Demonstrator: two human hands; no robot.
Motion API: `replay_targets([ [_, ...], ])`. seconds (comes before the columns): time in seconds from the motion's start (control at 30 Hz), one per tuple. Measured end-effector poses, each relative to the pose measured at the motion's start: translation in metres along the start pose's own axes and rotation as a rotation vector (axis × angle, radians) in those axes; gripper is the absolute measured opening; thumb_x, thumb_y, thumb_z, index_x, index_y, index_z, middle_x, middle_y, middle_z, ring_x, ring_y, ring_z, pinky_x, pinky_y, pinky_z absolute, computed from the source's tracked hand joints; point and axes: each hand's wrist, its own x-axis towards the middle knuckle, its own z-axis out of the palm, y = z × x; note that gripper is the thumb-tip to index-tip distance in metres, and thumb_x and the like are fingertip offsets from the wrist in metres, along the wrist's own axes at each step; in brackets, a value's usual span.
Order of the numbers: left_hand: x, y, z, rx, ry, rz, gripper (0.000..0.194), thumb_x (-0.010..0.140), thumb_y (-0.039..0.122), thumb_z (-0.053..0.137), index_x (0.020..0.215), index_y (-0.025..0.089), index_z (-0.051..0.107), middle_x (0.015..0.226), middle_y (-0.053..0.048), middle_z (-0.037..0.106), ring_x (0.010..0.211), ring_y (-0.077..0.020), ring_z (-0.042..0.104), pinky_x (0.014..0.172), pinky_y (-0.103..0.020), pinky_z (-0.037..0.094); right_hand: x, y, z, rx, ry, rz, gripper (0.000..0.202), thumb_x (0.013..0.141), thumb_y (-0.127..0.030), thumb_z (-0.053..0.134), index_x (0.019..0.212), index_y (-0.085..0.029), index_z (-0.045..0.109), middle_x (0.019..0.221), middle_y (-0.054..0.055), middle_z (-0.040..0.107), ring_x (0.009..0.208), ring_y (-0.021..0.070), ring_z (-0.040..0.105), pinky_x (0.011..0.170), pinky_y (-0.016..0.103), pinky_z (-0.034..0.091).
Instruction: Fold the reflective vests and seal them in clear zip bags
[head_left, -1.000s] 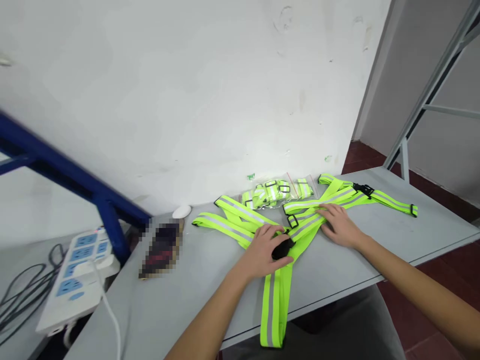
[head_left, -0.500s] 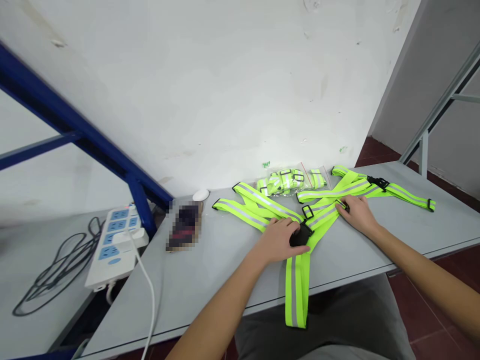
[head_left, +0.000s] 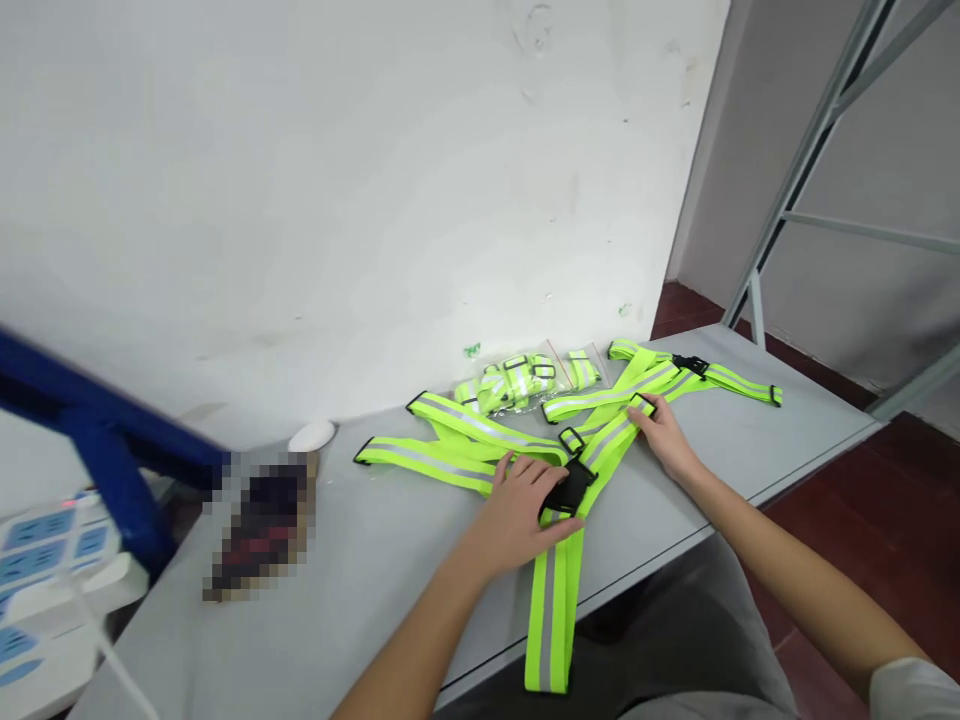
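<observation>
Fluorescent yellow-green straps with grey reflective stripes (head_left: pixel 550 600) spread over the grey table, one looped end hanging past its front edge. My left hand (head_left: pixel 521 510) is closed around the black plastic piece (head_left: pixel 571 487) where the straps meet. To the right, my right hand (head_left: pixel 664 432) pinches a strap end with a black buckle (head_left: pixel 643 404), raised slightly. A small black slider buckle (head_left: pixel 571 440) lies between the hands. Behind them, another strap set with a black clip (head_left: pixel 690 365) rests on the table.
Clear bags of folded straps (head_left: pixel 517 382) lie against the white wall. At the left are a white oval object (head_left: pixel 312 436), a pixelated dark item (head_left: pixel 266 525), a power strip (head_left: pixel 45 560) with a white cable and a blue metal frame (head_left: pixel 112 470).
The view has turned to the right. My right hand has drawn the strap end up a little, so its black buckle shows more. My left hand stays on the black piece.
</observation>
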Motion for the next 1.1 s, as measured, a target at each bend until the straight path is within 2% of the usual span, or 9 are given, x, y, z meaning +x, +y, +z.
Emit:
replay_targets([
  [0.17,0.003,-0.004,0.004,-0.075,-0.033,0.007,0.050,0.087,0.056,0.051,0.124,0.023,0.052,0.101,-0.006,0.065,0.099,-0.0253,0.056,0.101,-0.047,0.034,0.000,-0.004,-0.005,0.073,0.014,0.066,0.038,0.082,-0.058,0.055,0.097,-0.023,0.051,0.066,-0.003,0.054,0.055,0.0156,0.051,0.051,0.031,0.047],
  [0.23,0.004,-0.005,0.010,-0.089,-0.023,-0.009,0.049,0.089,0.055,0.050,0.126,0.023,0.050,0.106,-0.007,0.064,0.102,-0.0257,0.055,0.095,-0.043,0.039,0.002,-0.004,-0.006,0.106,0.015,0.071,0.038,0.086,-0.060,0.047,0.093,-0.023,0.053,0.064,-0.004,0.050,0.053,0.0150,0.049,0.049,0.030,0.045],
  [0.37,0.006,-0.007,0.021,-0.029,-0.030,-0.012,0.052,0.088,0.056,0.050,0.132,0.026,0.048,0.125,-0.008,0.056,0.116,-0.0280,0.047,0.099,-0.044,0.036,0.005,-0.001,-0.006,0.153,0.022,0.065,0.037,0.087,-0.059,0.045,0.086,-0.023,0.055,0.063,-0.004,0.047,0.051,0.0143,0.046,0.047,0.029,0.041],
  [0.47,0.011,-0.014,0.023,0.040,-0.022,-0.016,0.054,0.086,0.058,0.052,0.130,0.027,0.052,0.124,-0.007,0.056,0.116,-0.0285,0.046,0.099,-0.045,0.034,0.006,-0.002,-0.004,0.167,0.012,0.044,0.035,0.083,-0.057,0.054,0.084,-0.022,0.057,0.062,-0.004,0.049,0.050,0.0134,0.046,0.045,0.027,0.038],
  [0.7,0.013,-0.036,0.014,0.213,0.225,-0.059,0.047,0.081,0.053,0.064,0.118,0.025,0.060,0.117,-0.008,0.060,0.109,-0.0284,0.048,0.096,-0.047,0.033,0.010,-0.019,0.002,0.215,0.077,-0.115,0.040,0.074,-0.052,0.069,0.098,-0.022,0.057,0.067,-0.006,0.053,0.056,0.0111,0.050,0.052,0.024,0.041],
  [0.8,0.008,-0.026,0.015,0.212,0.258,-0.012,0.030,0.089,0.042,0.057,0.111,0.022,0.062,0.108,-0.009,0.062,0.101,-0.0250,0.051,0.088,-0.041,0.038,0.016,-0.029,0.009,0.268,0.122,-0.144,0.040,0.073,-0.049,0.072,0.098,-0.021,0.057,0.070,-0.006,0.052,0.054,0.0098,0.051,0.053,0.025,0.044],
  [0.9,0.003,-0.002,0.017,0.126,0.162,0.148,0.029,0.089,0.025,0.052,0.116,0.022,0.060,0.109,-0.009,0.059,0.099,-0.0220,0.051,0.087,-0.036,0.041,0.020,-0.041,0.024,0.286,0.173,-0.169,0.038,0.072,-0.046,0.073,0.097,-0.021,0.058,0.071,-0.006,0.047,0.055,0.0094,0.050,0.053,0.025,0.045],
  [1.0,-0.001,0.023,0.017,0.132,0.023,0.292,0.050,0.079,0.019,0.057,0.128,0.028,0.052,0.131,-0.008,0.050,0.114,-0.0275,0.045,0.097,-0.045,0.037,0.024,-0.055,0.041,0.275,0.178,-0.237,0.035,0.072,-0.043,0.073,0.096,-0.021,0.059,0.071,-0.007,0.042,0.056,0.0088,0.046,0.053,0.023,0.045],
  [1.1,-0.002,0.036,0.017,0.143,-0.095,0.358,0.043,0.075,0.017,0.056,0.116,0.028,0.059,0.144,-0.005,0.041,0.127,-0.0310,0.035,0.108,-0.053,0.025,0.034,-0.071,0.054,0.246,0.140,-0.312,0.031,0.076,-0.041,0.070,0.097,-0.022,0.057,0.072,-0.006,0.040,0.055,0.0080,0.042,0.049,0.021,0.041],
])
